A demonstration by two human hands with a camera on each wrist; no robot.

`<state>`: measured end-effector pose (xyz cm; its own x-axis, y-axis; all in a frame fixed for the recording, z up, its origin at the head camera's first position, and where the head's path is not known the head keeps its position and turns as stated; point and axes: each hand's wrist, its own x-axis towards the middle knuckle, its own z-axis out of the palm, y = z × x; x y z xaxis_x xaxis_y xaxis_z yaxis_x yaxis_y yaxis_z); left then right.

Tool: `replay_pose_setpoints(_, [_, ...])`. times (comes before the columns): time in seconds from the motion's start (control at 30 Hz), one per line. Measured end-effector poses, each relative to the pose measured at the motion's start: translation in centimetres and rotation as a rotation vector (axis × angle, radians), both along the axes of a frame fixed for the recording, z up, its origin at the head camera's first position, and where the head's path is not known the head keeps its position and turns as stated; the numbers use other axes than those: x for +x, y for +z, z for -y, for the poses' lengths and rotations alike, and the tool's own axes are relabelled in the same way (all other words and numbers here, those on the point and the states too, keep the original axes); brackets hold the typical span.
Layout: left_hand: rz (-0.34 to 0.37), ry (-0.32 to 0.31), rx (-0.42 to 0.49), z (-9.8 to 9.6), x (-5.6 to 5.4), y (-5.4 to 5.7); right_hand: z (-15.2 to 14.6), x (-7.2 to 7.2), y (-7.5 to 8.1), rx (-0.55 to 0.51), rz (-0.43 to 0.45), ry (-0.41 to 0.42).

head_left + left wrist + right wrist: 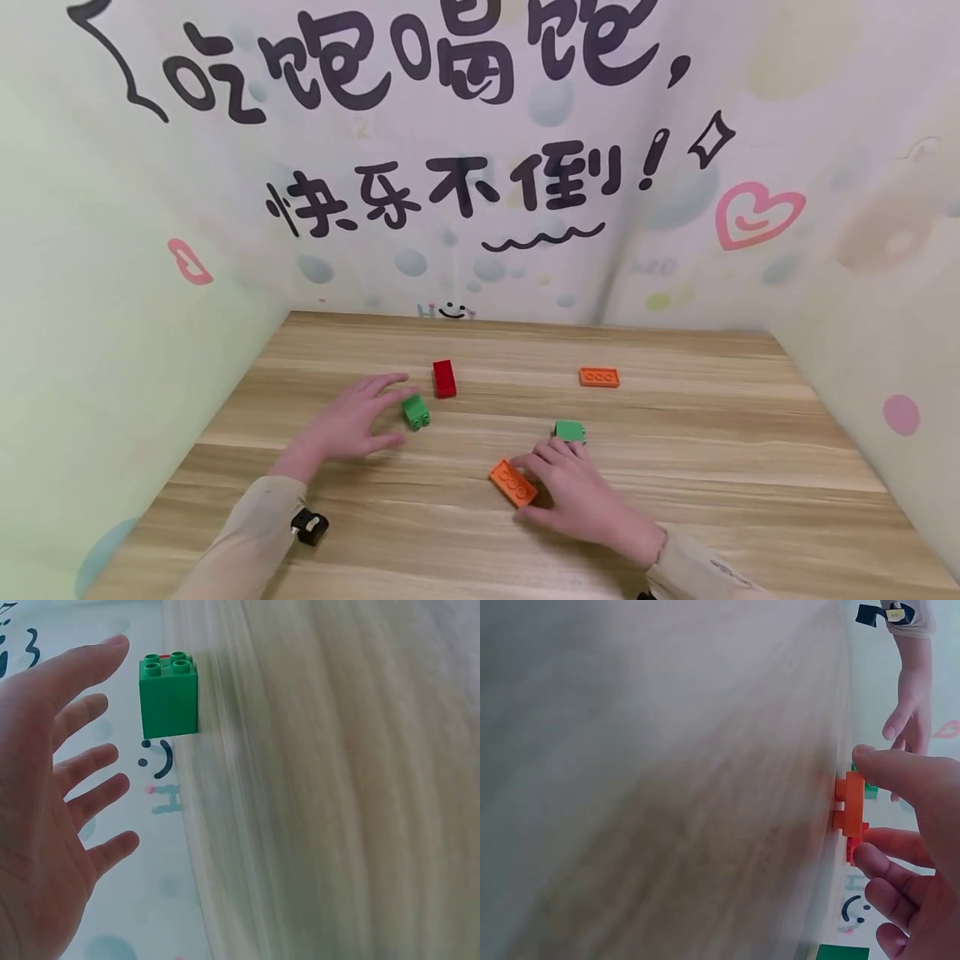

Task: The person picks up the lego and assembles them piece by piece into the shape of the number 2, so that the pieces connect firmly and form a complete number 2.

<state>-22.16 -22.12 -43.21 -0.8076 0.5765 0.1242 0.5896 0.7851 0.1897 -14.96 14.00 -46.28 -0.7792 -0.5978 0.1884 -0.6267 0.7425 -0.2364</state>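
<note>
Wood-grain table (420, 533): two orange toy bricks (598, 377), two green toy bricks (570, 432), one red brick (445, 379). Left hand (354, 422) spread, released, beside left green brick (416, 412). Right hand (576, 496) half-open around near orange brick (513, 483), can't tell if pinching.

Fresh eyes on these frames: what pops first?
The black lettering sprawled across the back wall. Then the near orange brick, lying underside up on the table between thumb and fingers of the right hand. After that, the left hand, fingers spread by a green brick, with the red brick just beyond it, slightly right.
</note>
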Motion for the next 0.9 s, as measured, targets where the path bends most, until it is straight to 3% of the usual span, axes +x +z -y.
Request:
replay_pose_setpoints(0.5, [-0.046, -0.032, 0.037, -1.2, -0.6, 0.3, 0.0, -0.5, 0.0, -0.042, 0.079, 0.013])
replay_pose_setpoints(0.9, [0.026, -0.024, 0.072, -1.8, -0.8, -0.2, -1.0, -0.6, 0.2, -0.103, 0.181, 0.035])
